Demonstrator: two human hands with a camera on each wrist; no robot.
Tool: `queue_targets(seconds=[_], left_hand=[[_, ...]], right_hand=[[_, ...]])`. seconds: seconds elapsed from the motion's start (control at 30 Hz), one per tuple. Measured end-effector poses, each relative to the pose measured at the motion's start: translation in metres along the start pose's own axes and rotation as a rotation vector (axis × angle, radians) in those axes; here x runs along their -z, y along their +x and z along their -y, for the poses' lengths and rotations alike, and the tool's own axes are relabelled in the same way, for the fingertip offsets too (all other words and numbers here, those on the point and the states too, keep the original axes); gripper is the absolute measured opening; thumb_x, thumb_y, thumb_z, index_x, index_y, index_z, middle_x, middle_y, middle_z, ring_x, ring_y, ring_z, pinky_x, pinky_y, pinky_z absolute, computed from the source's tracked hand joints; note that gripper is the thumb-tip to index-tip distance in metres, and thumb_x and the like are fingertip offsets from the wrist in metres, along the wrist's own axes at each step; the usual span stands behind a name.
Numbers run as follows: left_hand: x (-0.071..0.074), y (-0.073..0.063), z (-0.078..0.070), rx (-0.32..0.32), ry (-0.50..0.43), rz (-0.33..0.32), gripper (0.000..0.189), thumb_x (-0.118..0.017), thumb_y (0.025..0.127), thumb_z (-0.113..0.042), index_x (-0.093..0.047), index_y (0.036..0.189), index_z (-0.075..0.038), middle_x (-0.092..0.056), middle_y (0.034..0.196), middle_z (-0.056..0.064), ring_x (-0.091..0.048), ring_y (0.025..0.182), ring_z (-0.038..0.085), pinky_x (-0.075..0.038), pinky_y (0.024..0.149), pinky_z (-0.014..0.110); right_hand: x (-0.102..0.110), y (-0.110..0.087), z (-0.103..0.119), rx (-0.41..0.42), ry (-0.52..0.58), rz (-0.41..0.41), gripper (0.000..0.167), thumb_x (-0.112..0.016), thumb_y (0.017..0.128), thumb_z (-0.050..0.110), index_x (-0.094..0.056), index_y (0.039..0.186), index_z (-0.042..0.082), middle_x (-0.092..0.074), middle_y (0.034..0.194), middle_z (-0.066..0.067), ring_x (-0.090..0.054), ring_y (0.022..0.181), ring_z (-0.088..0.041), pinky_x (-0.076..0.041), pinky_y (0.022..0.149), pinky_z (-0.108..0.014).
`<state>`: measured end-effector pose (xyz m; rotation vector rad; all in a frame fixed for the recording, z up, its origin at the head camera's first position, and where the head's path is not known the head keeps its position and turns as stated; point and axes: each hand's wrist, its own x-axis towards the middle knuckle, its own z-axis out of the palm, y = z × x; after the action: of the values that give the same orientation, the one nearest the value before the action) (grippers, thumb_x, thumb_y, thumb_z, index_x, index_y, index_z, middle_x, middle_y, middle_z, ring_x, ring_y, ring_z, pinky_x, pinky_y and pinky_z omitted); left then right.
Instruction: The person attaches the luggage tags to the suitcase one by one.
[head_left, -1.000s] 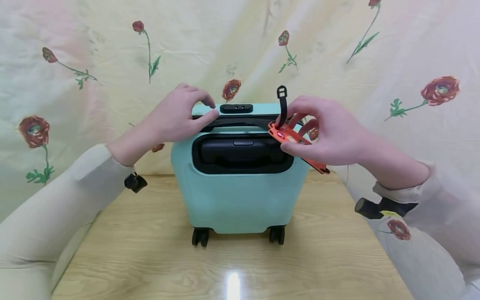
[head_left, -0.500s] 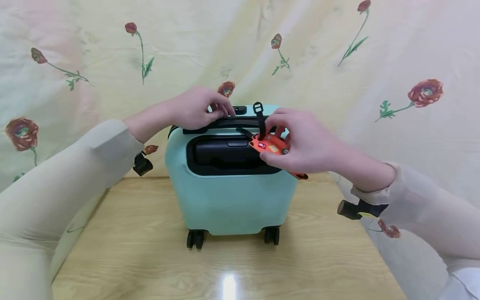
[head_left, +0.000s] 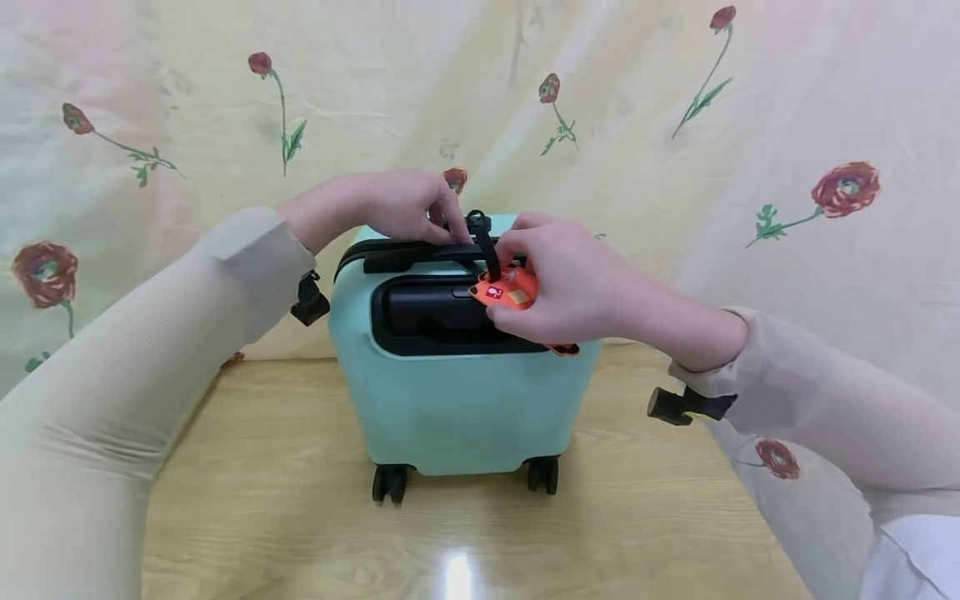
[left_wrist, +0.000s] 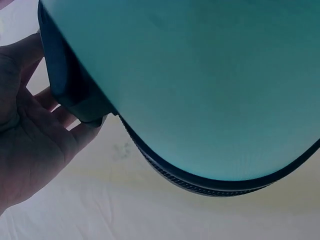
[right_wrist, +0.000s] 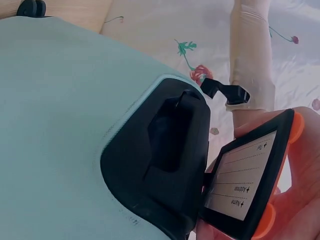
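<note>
A mint-green suitcase (head_left: 457, 408) stands upright on its wheels, its black carry handle (head_left: 401, 257) on the upper edge. My right hand (head_left: 566, 271) pinches an orange luggage tag (head_left: 517, 287) at the handle's front right. The tag's black buckled strap (head_left: 489, 254) sticks up from it, and a strip runs under the handle. In the right wrist view, the luggage tag (right_wrist: 240, 175) shows its white address card. My left hand (head_left: 412, 208) is at the handle, fingers bent down over it. In the left wrist view, its fingertips go behind the handle (left_wrist: 75, 95); whatever they hold there is hidden.
The suitcase stands on a wooden tabletop (head_left: 300, 517) in front of a flower-printed cloth backdrop (head_left: 360, 108). A recessed black panel (head_left: 420, 317) lies below the handle. Further back on top sits a small black part (head_left: 480, 223), partly covered by the strap.
My left hand has come from above the suitcase's left edge down onto the handle and moved right. My right hand has carried the luggage tag left, bringing both hands close together.
</note>
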<state>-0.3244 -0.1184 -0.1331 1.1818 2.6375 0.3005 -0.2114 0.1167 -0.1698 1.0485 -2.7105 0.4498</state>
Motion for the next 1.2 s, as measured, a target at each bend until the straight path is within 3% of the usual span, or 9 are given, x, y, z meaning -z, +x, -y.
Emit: queue_targets(seconds=[0.17, 0.33, 0.53, 0.8, 1.0, 1.2], left_hand=[[0.006, 0.003, -0.001, 0.021, 0.007, 0.048, 0.025, -0.065, 0.106, -0.012, -0.08, 0.125, -0.011, -0.077, 0.128, 0.011, -0.066, 0.106, 0.02, -0.051, 0.097, 0.032], [0.01, 0.003, -0.002, 0.038, 0.054, 0.077, 0.018, -0.066, 0.106, -0.017, -0.08, 0.117, -0.012, -0.074, 0.115, 0.008, -0.063, 0.1, 0.02, -0.05, 0.095, 0.032], [0.011, 0.0, -0.005, 0.054, 0.116, 0.091, 0.02, -0.061, 0.109, -0.023, -0.074, 0.117, -0.01, -0.067, 0.106, 0.009, -0.057, 0.1, 0.024, -0.045, 0.092, 0.037], [0.008, 0.001, -0.007, 0.087, 0.099, 0.113, 0.027, -0.051, 0.113, -0.028, -0.066, 0.12, -0.006, -0.061, 0.11, 0.012, -0.056, 0.106, 0.027, -0.041, 0.093, 0.038], [0.006, 0.001, -0.008, 0.07, 0.067, 0.061, 0.026, -0.045, 0.115, -0.022, -0.061, 0.119, -0.002, -0.058, 0.111, 0.014, -0.055, 0.107, 0.027, -0.042, 0.096, 0.038], [0.0, 0.0, -0.013, 0.052, 0.0, -0.09, 0.023, -0.047, 0.114, -0.017, -0.062, 0.118, 0.0, -0.062, 0.113, 0.015, -0.059, 0.104, 0.027, -0.047, 0.095, 0.038]], right_hand=[[-0.001, 0.003, 0.0, 0.005, -0.018, -0.015, 0.026, -0.08, 0.085, 0.03, -0.07, 0.096, 0.009, -0.06, 0.096, -0.005, -0.053, 0.083, -0.018, -0.046, 0.063, -0.035], [-0.002, 0.004, -0.001, 0.006, -0.026, -0.023, 0.026, -0.078, 0.085, 0.031, -0.07, 0.098, 0.01, -0.061, 0.097, -0.005, -0.054, 0.082, -0.019, -0.046, 0.064, -0.035], [-0.004, 0.004, 0.001, 0.016, -0.049, -0.036, 0.032, -0.08, 0.085, 0.033, -0.067, 0.102, 0.009, -0.059, 0.096, -0.006, -0.055, 0.081, -0.02, -0.047, 0.066, -0.035], [-0.012, 0.006, 0.0, -0.006, -0.035, -0.037, 0.043, -0.083, 0.087, 0.04, -0.065, 0.11, 0.009, -0.058, 0.104, -0.008, -0.055, 0.09, -0.022, -0.048, 0.071, -0.036], [-0.014, 0.015, -0.007, 0.017, 0.061, -0.084, 0.02, -0.074, 0.099, 0.025, -0.066, 0.099, 0.007, -0.063, 0.094, -0.008, -0.056, 0.075, -0.022, -0.046, 0.069, -0.036], [-0.013, 0.025, -0.017, 0.022, 0.147, -0.186, 0.009, -0.071, 0.1, 0.015, -0.071, 0.094, 0.008, -0.074, 0.082, -0.007, -0.066, 0.074, -0.018, -0.052, 0.066, -0.033]])
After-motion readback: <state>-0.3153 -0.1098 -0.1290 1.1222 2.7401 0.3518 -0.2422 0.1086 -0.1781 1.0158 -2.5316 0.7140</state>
